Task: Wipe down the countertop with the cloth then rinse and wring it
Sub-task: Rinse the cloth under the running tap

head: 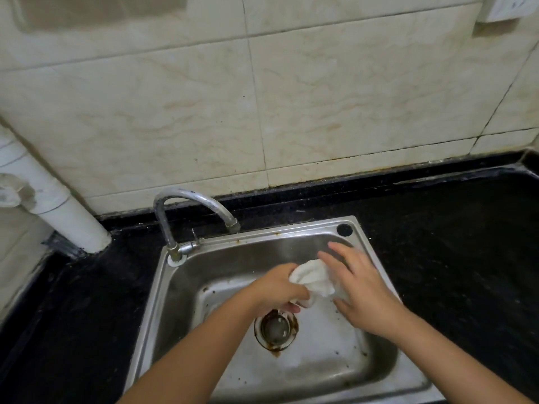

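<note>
A bunched white cloth (313, 279) hangs over the steel sink (294, 233), between my two hands. My left hand (277, 288) grips its left end with curled fingers, just above the drain (275, 328). My right hand (360, 287) lies against the cloth's right side with its fingers spread and mostly straight. The black countertop (452, 237) runs on both sides of the sink. No water is visible coming from the curved faucet (192, 212).
A small lever (194, 239) sits at the faucet base. A white pipe (55, 205) slants down to the counter's back left corner. Tiled wall stands behind, with a socket plate (509, 7) at the top right. Rust stains ring the drain.
</note>
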`<state>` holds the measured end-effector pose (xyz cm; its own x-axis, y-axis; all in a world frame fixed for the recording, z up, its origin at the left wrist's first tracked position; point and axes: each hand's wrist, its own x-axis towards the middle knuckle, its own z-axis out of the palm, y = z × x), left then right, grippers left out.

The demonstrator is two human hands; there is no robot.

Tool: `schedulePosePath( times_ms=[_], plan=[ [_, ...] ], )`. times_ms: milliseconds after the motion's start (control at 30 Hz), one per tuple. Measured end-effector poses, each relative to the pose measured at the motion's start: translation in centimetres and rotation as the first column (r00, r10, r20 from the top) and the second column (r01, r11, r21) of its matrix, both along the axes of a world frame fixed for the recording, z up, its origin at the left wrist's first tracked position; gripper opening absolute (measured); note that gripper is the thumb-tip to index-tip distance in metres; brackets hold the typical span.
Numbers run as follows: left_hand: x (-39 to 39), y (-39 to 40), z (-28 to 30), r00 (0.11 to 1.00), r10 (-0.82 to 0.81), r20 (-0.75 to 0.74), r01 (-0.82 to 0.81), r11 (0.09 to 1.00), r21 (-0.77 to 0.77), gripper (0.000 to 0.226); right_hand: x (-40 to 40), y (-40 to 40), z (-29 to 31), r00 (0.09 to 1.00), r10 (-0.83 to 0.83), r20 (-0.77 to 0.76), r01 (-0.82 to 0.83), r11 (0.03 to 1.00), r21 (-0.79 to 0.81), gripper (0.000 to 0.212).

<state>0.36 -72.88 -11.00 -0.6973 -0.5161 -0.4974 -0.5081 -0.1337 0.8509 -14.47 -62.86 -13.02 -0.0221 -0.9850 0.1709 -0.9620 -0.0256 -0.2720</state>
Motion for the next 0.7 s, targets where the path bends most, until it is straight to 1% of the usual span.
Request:
schedulePosePath(
  times_ms=[33,67,100,167,233,267,300,333,367,400,433,500,533,567,600,633,667,700],
  plan=[
    [0.0,-0.1,0.4,0.999,-0.047,0.006,0.047,0.999,0.007,0.024,0.6,0.0,-0.6,0.994,0.029,-0.11,-0.03,1.0,-0.007,0.105],
    [0.1,-0.2,0.7,0.995,-0.098,0.006,0.098,0.995,0.021,0.026,1.0,-0.2,-1.1,0.984,0.035,-0.173,-0.041,0.999,-0.033,0.112],
    [0.1,-0.2,0.9,0.99,-0.142,0.004,0.141,0.989,0.036,0.028,1.3,-0.6,-1.5,0.983,0.037,-0.179,-0.052,0.996,-0.078,0.113],
    [0.3,-0.3,1.2,0.98,-0.2,0.019,0.198,0.978,0.062,0.03,1.7,-1.3,-1.7,0.99,0.088,-0.111,-0.108,0.975,-0.196,0.1],
    [0.5,-0.6,1.5,0.96,-0.271,0.072,0.265,0.96,0.09,0.027,1.8,-1.9,-1.7,0.987,0.121,-0.105,-0.146,0.948,-0.283,0.085],
    [0.6,-0.6,1.6,0.937,-0.328,0.12,0.32,0.944,0.081,0.024,1.8,-2.2,-1.6,0.983,0.13,-0.126,-0.162,0.945,-0.286,0.076],
    [0.6,-0.7,1.8,0.9,-0.389,0.196,0.391,0.92,0.03,0.019,1.7,-2.3,-1.5,0.98,0.143,-0.141,-0.176,0.95,-0.257,0.066],
    [0.6,-0.8,1.9,0.849,-0.436,0.298,0.473,0.879,-0.061,0.015,1.6,-2.6,-1.7,0.974,0.146,-0.173,-0.181,0.961,-0.209,0.057],
    [0.5,-0.8,1.8,0.797,-0.451,0.401,0.549,0.819,-0.17,0.015,1.7,-2.8,-1.6,0.968,0.148,-0.204,-0.177,0.975,-0.133,0.052],
    [0.5,-0.7,1.4,0.753,-0.437,0.493,0.608,0.747,-0.267,0.021,1.9,-3.1,-1.3,0.96,0.139,-0.244,-0.161,0.984,-0.072,0.049],
    [0.4,-0.6,0.9,0.712,-0.39,0.584,0.652,0.675,-0.345,0.027,2.1,-3.4,-1.3,0.953,0.126,-0.275,-0.138,0.99,-0.023,0.045],
    [0.3,-0.3,-0.1,0.667,-0.235,0.707,0.707,0.499,-0.501,0.032,2.7,-3.9,-0.3,0.956,0.123,-0.267,-0.083,0.984,0.157,0.033],
    [0.3,-0.3,-0.4,0.659,-0.15,0.737,0.721,0.405,-0.562,0.032,2.8,-4.1,-0.2,0.972,0.116,-0.207,-0.049,0.952,0.302,0.03],
    [0.2,-0.3,-1.1,0.65,-0.08,0.755,0.735,0.319,-0.599,0.031,2.8,-4.4,0.0,0.988,0.087,-0.127,-0.022,0.897,0.441,0.03],
    [0.1,-0.4,-1.3,0.665,-0.04,0.745,0.729,0.247,-0.638,0.029,2.8,-4.7,0.1,0.999,0.045,-0.024,-0.026,0.854,0.52,0.029],
    [0.1,-0.4,-1.5,0.706,-0.016,0.708,0.701,0.166,-0.694,0.029,2.7,-5.0,0.2,0.996,0.001,0.084,-0.049,0.821,0.569,0.028],
    [0.2,-0.4,-1.3,0.72,-0.014,0.693,0.692,0.088,-0.717,0.032,2.5,-5.4,0.0,0.98,-0.051,0.195,-0.085,0.773,0.628,0.026],
    [0.3,-0.5,-1.4,0.697,-0.034,0.716,0.717,0.049,-0.695,0.035,2.3,-5.6,-0.1,0.948,-0.115,0.296,-0.127,0.717,0.686,0.023]
  ],
)
